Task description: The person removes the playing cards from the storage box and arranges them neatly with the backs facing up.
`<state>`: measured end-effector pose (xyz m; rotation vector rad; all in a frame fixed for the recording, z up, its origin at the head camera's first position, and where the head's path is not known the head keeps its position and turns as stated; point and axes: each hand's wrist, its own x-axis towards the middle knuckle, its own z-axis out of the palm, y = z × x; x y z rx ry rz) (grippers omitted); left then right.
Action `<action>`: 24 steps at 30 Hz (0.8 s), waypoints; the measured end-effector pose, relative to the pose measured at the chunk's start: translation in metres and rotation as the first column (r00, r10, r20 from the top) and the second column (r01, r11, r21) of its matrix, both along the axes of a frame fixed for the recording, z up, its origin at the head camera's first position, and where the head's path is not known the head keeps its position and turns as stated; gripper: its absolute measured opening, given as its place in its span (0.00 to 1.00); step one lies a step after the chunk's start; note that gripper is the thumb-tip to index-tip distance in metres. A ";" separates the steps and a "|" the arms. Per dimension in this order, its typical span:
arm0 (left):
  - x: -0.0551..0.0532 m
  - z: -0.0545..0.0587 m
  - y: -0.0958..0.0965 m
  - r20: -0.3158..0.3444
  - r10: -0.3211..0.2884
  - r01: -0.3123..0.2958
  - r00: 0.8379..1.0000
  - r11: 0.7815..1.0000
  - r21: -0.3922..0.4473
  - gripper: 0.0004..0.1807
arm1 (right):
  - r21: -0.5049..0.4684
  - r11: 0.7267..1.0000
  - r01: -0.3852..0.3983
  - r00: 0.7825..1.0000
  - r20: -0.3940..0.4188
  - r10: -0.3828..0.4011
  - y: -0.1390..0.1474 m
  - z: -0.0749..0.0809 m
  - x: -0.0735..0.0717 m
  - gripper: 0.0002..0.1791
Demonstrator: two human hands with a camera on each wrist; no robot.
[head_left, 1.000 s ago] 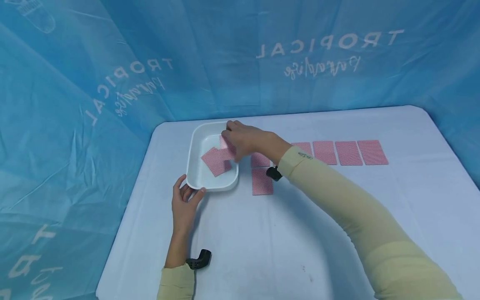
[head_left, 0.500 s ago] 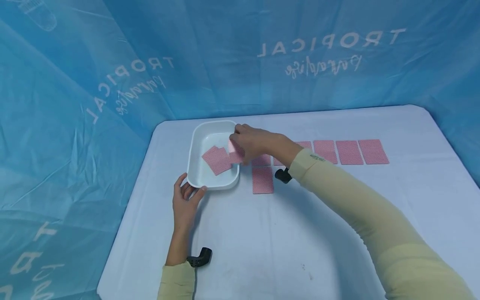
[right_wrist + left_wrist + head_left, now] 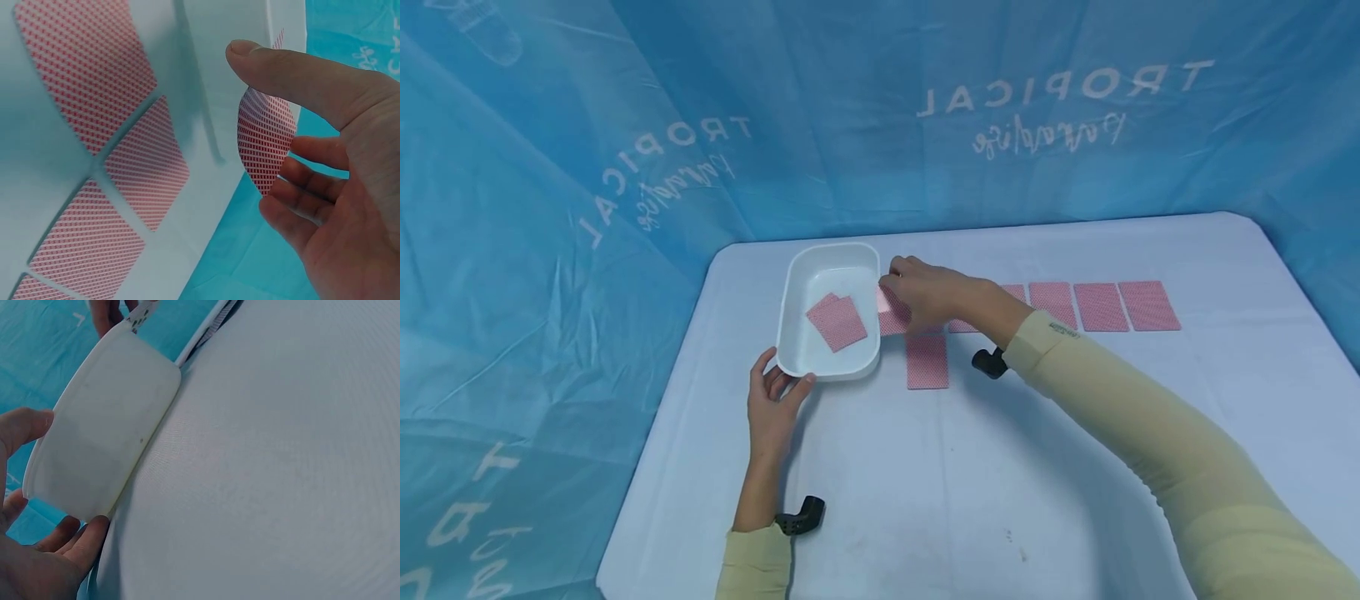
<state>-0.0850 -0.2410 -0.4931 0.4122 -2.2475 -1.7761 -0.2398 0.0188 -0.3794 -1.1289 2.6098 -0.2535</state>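
My right hand (image 3: 928, 293) holds a red-and-white patterned playing card (image 3: 892, 318) just right of the white plastic tray (image 3: 838, 279). In the right wrist view the card (image 3: 265, 137) bows between thumb and fingertips, off the table. Two or more cards (image 3: 842, 325) overlap inside the tray, backs up. At the tray's near left corner my left hand (image 3: 771, 417) grips it. The left wrist view has the thumb on the rim of the tray (image 3: 106, 419) and the fingers low against its side.
Several face-down cards (image 3: 1099, 307) run in a row to the right, partly behind my right hand and arm. One more card (image 3: 927, 362) lies below the row's left end. A white cloth (image 3: 985, 500) covers the table; blue printed sheeting (image 3: 850, 125) hangs behind and left.
My right hand has lifted the card from over the tray and carried it right, past the tray's edge. The left hand keeps its grip on the tray's corner.
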 end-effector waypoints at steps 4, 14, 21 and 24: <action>0.001 -0.001 -0.001 -0.001 -0.002 0.002 1.000 1.000 0.006 0.42 | 0.000 1.000 0.023 1.000 0.015 -0.023 0.007 -0.004 0.004 0.47; 0.000 -0.001 -0.001 -0.004 -0.011 0.011 1.000 1.000 0.015 0.42 | 0.035 0.997 0.068 0.997 0.037 -0.069 0.020 -0.014 0.015 0.48; 0.000 -0.002 0.000 -0.013 -0.007 0.007 1.000 0.999 0.035 0.42 | 0.048 0.996 0.070 0.996 0.060 -0.073 0.027 -0.023 0.025 0.50; 0.000 -0.002 0.000 -0.016 -0.009 0.010 1.000 0.999 0.031 0.42 | 0.054 0.995 0.078 0.995 0.054 -0.081 0.032 -0.027 0.029 0.50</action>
